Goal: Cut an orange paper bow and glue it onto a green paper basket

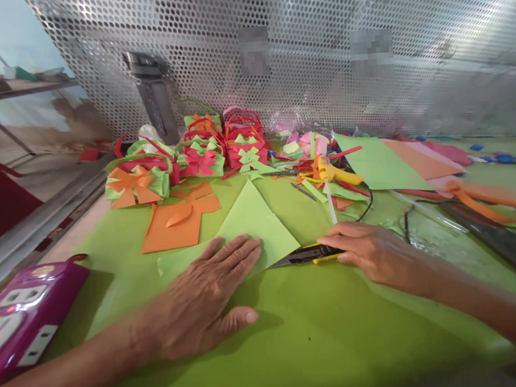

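The left hand point(203, 297) lay flat, unclenched, on the green paper point(254, 229). The right hand point(372, 250) gripped a knife point(306, 255), its length pointing leftward at the paper's edge.

left hand point(207, 291) flat on paper point(254, 226) — right hand point(372, 250) on knife point(309, 253)

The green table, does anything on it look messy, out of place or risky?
Yes. Paper offcuts lie scattered around the yellow glue gun, whose black cord trails across the green table. The right hand rests on a utility knife with its blade out, pointing toward the left hand flat on the folded green paper.
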`<move>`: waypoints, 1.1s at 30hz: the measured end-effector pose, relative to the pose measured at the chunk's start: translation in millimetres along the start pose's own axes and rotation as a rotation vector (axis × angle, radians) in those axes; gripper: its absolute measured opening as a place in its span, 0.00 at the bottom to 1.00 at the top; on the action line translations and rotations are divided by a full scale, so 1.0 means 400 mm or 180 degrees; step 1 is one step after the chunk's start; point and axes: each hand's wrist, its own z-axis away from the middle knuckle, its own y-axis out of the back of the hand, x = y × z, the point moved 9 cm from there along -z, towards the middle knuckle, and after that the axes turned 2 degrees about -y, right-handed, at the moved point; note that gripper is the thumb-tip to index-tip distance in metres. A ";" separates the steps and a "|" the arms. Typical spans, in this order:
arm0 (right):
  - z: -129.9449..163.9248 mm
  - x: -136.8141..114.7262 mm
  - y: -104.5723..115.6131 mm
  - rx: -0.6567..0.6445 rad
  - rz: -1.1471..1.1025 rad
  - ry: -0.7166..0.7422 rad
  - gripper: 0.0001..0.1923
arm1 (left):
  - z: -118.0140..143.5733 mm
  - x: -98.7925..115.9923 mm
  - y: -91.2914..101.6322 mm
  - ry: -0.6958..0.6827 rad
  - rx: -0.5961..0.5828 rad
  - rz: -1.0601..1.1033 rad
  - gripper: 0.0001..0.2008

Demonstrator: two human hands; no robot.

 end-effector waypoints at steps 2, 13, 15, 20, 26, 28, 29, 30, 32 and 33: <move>0.000 -0.004 0.001 0.0014 -0.0012 -0.0041 0.16 | 0.000 -0.001 -0.001 0.0007 -0.0001 0.0001 0.42; -0.025 -0.061 0.000 -0.0137 0.0151 0.0060 0.17 | 0.003 -0.002 -0.008 0.0025 -0.0090 -0.0034 0.42; -0.020 -0.059 0.002 -0.0105 0.0115 0.0092 0.17 | 0.001 -0.001 -0.009 0.0040 -0.0127 -0.0044 0.42; -0.036 -0.070 -0.013 -0.0153 0.0130 0.0102 0.17 | -0.004 0.000 -0.007 0.0058 -0.0168 -0.0073 0.42; -0.056 -0.094 -0.027 -0.0236 0.0116 0.0122 0.14 | -0.004 0.000 -0.006 0.0093 -0.0205 -0.0059 0.42; -0.050 -0.096 -0.026 -0.0264 0.0084 0.0141 0.15 | -0.003 -0.002 -0.005 0.0095 -0.0194 -0.0044 0.42; -0.047 -0.096 -0.025 -0.0259 0.0072 0.0155 0.15 | -0.003 -0.003 -0.006 0.0094 -0.0185 -0.0035 0.42; -0.045 -0.096 -0.023 -0.0235 0.0069 0.0163 0.16 | -0.003 -0.003 -0.006 0.0089 -0.0175 -0.0023 0.42; -0.044 -0.094 -0.018 -0.0151 0.0078 0.0169 0.16 | -0.004 -0.003 -0.010 0.0108 -0.0150 0.0003 0.42; -0.045 -0.093 -0.017 -0.0111 0.0082 0.0176 0.16 | -0.006 -0.003 -0.011 0.0145 -0.0128 0.0025 0.41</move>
